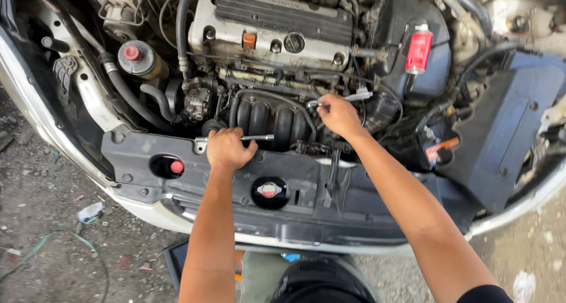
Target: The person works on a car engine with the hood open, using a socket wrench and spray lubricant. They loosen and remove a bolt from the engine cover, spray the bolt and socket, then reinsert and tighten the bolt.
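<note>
A: Head view, looking down into the engine bay. The left hand (227, 150) is clenched round the middle of a long silver wrench (236, 140), which lies crosswise just in front of the black ribbed manifold (272, 118).

B: And the right hand (337, 114)?

A: Closed on a smaller shiny tool (314, 104) at the manifold's right end, fingers pinched round its shaft. The tip is hidden among the hoses, so I can't tell what it sits on.

B: How would you do this well?

A: My judgement: keep the long wrench square on its fastener, and pull steadily rather than jerk, because knuckles are close to the manifold ribs. The right hand should hold its tool in line, with the wrist clear of the thin wires nearby. Seat each tool fully before loading it.

B: Any packages or labels?

A: A red spray can (419, 50) with a white cap stands upright behind and to the right of the manifold, against a black box. A round red cap (131, 52) tops a small tank far to the manifold's left. A small orange tab (249, 39) sits on the grey engine cover (277, 26) directly behind the manifold.

B: In front?

A: A round black cap with a red and white sticker (269, 190) on the black front panel (135, 147), just in front of the manifold; a red plug (177, 167) lies left of it. An orange and white label (441, 150) shows to the manifold's right.
</note>
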